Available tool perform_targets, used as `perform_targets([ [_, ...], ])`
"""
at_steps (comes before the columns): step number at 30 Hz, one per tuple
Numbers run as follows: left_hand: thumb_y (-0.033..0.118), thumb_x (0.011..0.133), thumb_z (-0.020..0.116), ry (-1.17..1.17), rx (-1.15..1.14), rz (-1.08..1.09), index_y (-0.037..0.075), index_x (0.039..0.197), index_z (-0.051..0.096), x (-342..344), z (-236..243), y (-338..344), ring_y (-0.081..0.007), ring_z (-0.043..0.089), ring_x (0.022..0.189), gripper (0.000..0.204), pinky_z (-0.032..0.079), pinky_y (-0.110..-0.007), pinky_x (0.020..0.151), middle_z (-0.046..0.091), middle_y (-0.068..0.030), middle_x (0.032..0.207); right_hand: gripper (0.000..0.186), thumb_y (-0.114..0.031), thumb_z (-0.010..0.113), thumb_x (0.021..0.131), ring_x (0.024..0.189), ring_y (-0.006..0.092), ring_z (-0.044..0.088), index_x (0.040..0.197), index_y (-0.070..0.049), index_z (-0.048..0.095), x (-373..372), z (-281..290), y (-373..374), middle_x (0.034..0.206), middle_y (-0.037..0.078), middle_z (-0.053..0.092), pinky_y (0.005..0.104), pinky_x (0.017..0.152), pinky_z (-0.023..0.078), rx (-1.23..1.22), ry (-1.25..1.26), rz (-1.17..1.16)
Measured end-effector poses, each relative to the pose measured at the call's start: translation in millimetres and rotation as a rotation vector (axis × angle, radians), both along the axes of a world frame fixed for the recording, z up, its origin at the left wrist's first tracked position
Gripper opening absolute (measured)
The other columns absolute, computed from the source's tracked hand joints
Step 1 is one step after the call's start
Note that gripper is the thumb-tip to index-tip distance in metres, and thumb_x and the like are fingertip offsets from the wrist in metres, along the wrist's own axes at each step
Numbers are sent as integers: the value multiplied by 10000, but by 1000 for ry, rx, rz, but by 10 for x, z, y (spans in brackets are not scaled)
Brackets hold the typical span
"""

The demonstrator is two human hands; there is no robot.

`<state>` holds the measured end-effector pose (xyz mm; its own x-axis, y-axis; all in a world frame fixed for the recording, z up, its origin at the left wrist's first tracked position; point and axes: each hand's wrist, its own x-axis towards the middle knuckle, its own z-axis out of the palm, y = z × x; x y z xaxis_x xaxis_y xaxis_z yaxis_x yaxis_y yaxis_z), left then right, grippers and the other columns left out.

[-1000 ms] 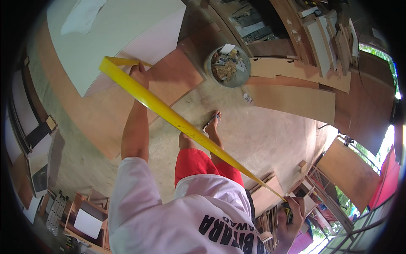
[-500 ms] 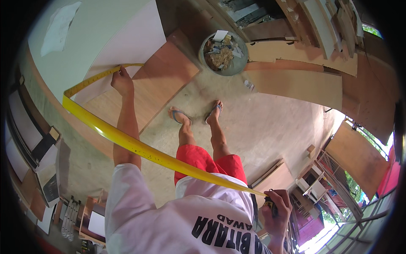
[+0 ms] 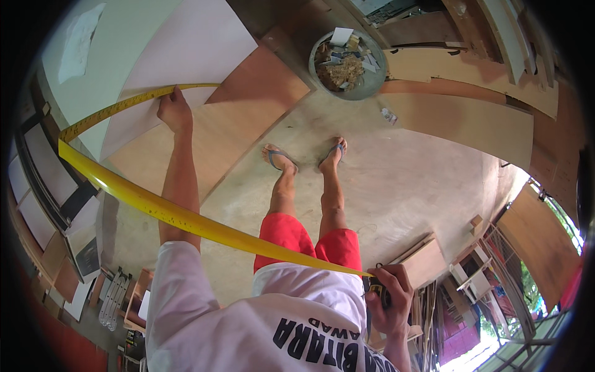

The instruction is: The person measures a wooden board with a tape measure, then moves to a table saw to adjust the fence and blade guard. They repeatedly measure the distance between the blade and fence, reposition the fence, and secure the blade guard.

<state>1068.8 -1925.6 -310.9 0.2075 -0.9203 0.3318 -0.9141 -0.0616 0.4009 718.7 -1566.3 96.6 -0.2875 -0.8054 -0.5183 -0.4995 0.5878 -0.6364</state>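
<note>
A long yellow measuring tape bends in a loop from my right hand to my left. My left hand pinches the tape's end against a pale sheet of board leaning at the upper left. My right hand grips the tape's dark case at my hip, lower right. My bare legs in red shorts and flip-flops stand on the concrete floor below.
Brown plywood sheets lean beside the pale board. A grey tub full of scraps stands on the floor ahead. More boards lie at the right. Shelves and wood offcuts crowd the lower right.
My left hand has carried the tape's end up and left onto the pale board. The tape has bowed into a wide loop. My right hand stays at my hip.
</note>
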Motion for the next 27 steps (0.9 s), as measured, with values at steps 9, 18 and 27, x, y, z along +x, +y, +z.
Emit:
perform_targets([
  [9, 125, 899, 742, 187, 10, 173, -58, 926, 690, -56, -52, 91, -306, 727, 737, 192, 576, -405, 665, 741, -165, 828, 371, -286, 748, 881, 773, 289, 653, 1136, -20, 710, -81, -204, 46, 981, 175, 613, 381, 687, 541, -60, -78, 18],
  [18, 139, 892, 743, 199, -77, 216, -56, 844, 691, -13, -88, 130, -320, 699, 687, 207, 546, -421, 629, 722, -179, 788, 366, -290, 736, 879, 794, 300, 644, 1121, -17, 710, -105, -258, 75, 972, 176, 615, 392, 704, 529, -11, -72, -34],
  [27, 66, 920, 725, 417, -47, 227, -90, 842, 676, 71, -201, 59, -217, 733, 698, 181, 629, -299, 653, 722, -131, 789, 367, -281, 712, 895, 802, 308, 630, 1154, -22, 687, 94, -593, -184, 958, 176, 603, 403, 717, 515, -59, -66, -8],
])
